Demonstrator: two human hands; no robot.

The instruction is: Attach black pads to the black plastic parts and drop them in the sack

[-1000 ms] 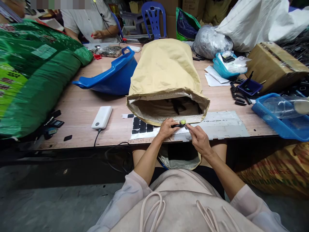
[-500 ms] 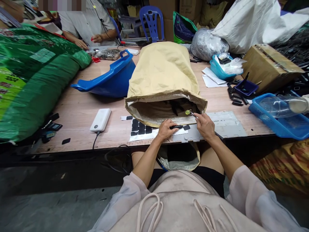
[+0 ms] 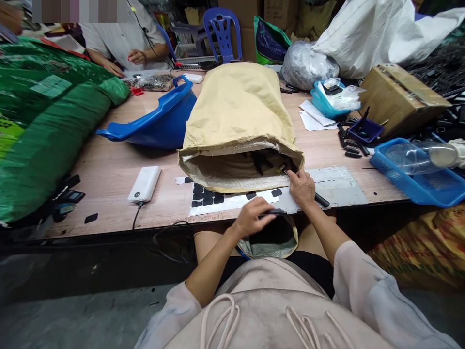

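Note:
My left hand [image 3: 252, 216] pinches a slim black plastic piece [image 3: 275, 212] above the table's front edge, over the mouth of a lined bag [image 3: 288, 248] at my lap. My right hand [image 3: 302, 188] is closed on a thin tool whose black handle [image 3: 322, 199] sticks out behind it. The tool's yellowish tip [image 3: 281, 168] points into the open mouth of a large yellow sack [image 3: 241, 104] lying on the table. Dark pieces [image 3: 258, 162] show inside the sack. Below its mouth lies a white sheet with black rounded stickers [image 3: 208, 196].
A blue basin [image 3: 156, 118] leans left of the sack, with a white power bank [image 3: 144, 184] in front. Green bags [image 3: 54, 126] fill the left side. On the right are a blue basket [image 3: 421, 186] and a cardboard box [image 3: 403, 99]. A person [image 3: 123, 39] sits across.
My left hand has moved down and towards me with the black piece, away from the sheet. The right hand's tool tip has dipped slightly into the sack's mouth. The view has shifted a little.

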